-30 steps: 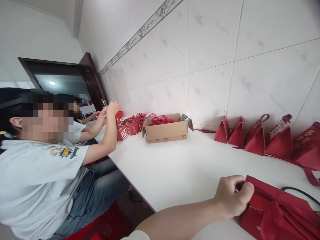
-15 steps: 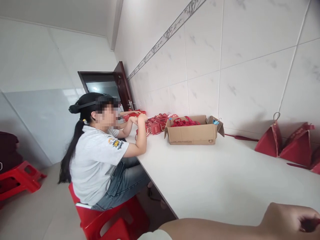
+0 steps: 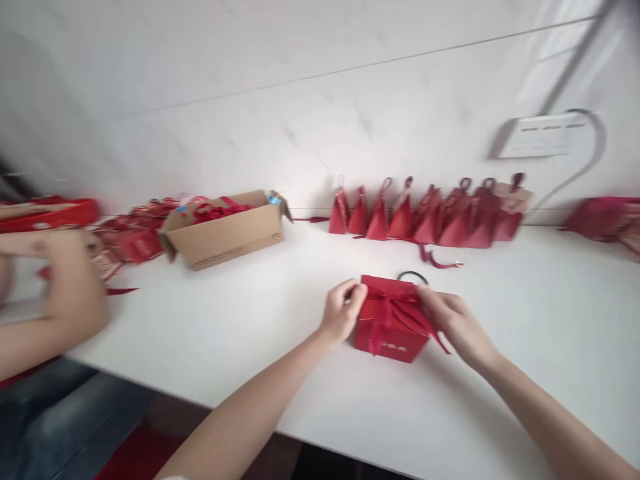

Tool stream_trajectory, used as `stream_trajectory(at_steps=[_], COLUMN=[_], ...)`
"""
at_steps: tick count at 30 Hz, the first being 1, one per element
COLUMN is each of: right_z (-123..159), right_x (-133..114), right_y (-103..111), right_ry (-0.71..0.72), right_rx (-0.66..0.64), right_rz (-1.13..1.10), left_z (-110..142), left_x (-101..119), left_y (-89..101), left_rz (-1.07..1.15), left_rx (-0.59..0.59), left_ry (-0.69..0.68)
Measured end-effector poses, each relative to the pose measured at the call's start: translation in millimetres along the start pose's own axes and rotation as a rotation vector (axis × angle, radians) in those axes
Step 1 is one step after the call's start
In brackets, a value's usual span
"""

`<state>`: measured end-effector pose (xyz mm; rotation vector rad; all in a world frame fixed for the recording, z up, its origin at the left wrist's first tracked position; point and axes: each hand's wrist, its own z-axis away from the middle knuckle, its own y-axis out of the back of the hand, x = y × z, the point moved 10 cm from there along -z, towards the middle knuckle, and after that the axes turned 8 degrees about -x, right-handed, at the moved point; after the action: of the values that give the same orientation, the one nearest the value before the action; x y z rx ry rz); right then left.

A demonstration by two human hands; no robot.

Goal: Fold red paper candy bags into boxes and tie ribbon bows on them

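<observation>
The left hand's grip (image 3: 356, 291) pinches the upper left edge of the red gift box (image 3: 393, 339), fingers curled and thumb on top, while the right hand (image 3: 453, 320) lies along the opposite edge with fingers reaching forward, though blur hides whether they press together. Both forearms angle inward and forward to the box, which sits on the white bench (image 3: 310, 373), its ribbon bow (image 3: 390, 307) draped over the front. Behind the box stand red pointed pouches (image 3: 403, 217), and to its left beyond lies an open carton (image 3: 233, 237) of red ribbon.
</observation>
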<state>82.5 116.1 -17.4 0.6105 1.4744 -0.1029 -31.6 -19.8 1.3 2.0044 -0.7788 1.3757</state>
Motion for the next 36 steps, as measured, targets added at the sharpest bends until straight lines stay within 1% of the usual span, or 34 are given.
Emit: stream_trajectory(at_steps=[2,5,8,11,14,17,20,23,26,29,30,31,32,35,36], right_z=[-3.6,-4.0,1.2,4.5,3.8,1.9,0.7,-0.3,-1.5,-0.6,0.8,1.9,2.5,7.0,8.8], right_x=[-1.4,-8.0,-16.2,-21.1,-17.1,-9.6,-8.7,-6.5,-4.3,-9.4,-12.8,-16.6,-19.8,-24.0,-24.7], right_y=[-7.9,-15.4,-16.0,-14.0,-16.2,-23.6,-26.4,-25.7,-21.5,1.8,8.2,9.7,5.6,-23.5,-30.3], right_ry=[-0.027,0.019,0.092,0.127,0.102,0.070,0.093,0.091,0.106,0.209,0.244,0.271,0.285,0.316,0.338], right_rx=[-0.029,-0.084,-0.138,-0.144,-0.137,-0.180,-0.212,-0.217,-0.200,-0.039,0.000,-0.005,-0.056,-0.316,-0.355], right_rz=[-0.079,-0.189,-0.223,-0.240,-0.283,-0.377,-0.457,-0.476,-0.406,-0.274,-0.216,-0.149,-0.075,0.148,0.212], left_z=[-1.3,-1.0,0.2,0.9,2.0,3.8,5.2,4.4,1.9,-2.0,-3.3,-4.4,-5.2,-5.1,-4.1], left_x=[-0.8,-1.3,-0.3,1.3,1.1,-1.8,-3.4,-6.7,-14.8,-14.7,-11.6,-7.9,-4.3,5.1,9.5], left_y=[2.6,3.9,4.8,5.1,5.3,8.9,12.6,12.6,11.8,13.0,13.6,14.1,14.0,11.9,11.1], left_rz=[-0.010,-0.038,-0.044,-0.033,-0.039,-0.062,-0.068,-0.036,0.032,0.025,0.003,-0.020,-0.036,-0.037,-0.040], left_rx=[0.009,0.021,0.041,0.050,0.049,0.093,0.150,0.150,0.104,0.072,0.072,0.076,0.079,0.073,0.068], left_ry=[0.008,0.006,-0.002,-0.010,-0.002,0.022,0.027,0.045,0.111,0.124,0.108,0.089,0.074,0.047,0.027])
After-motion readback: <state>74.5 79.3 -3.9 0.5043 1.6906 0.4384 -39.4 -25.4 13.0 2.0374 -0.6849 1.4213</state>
